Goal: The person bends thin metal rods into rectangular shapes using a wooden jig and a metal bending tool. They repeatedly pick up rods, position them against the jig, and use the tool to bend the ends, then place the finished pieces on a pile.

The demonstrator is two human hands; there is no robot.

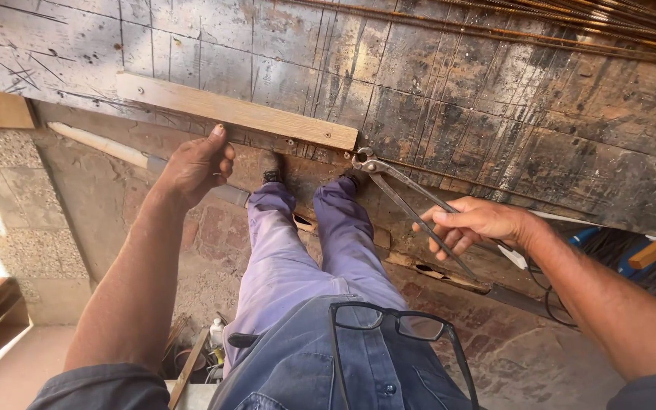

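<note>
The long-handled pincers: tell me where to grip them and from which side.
Grip the pincers on the two long handles near their free ends, where the right hand already wraps them, coming from the right. The handles run down and right from the small jaws at the board's edge, so holding far from the pivot probably gives the most leverage. The left hand rests at the wooden strip.
</note>
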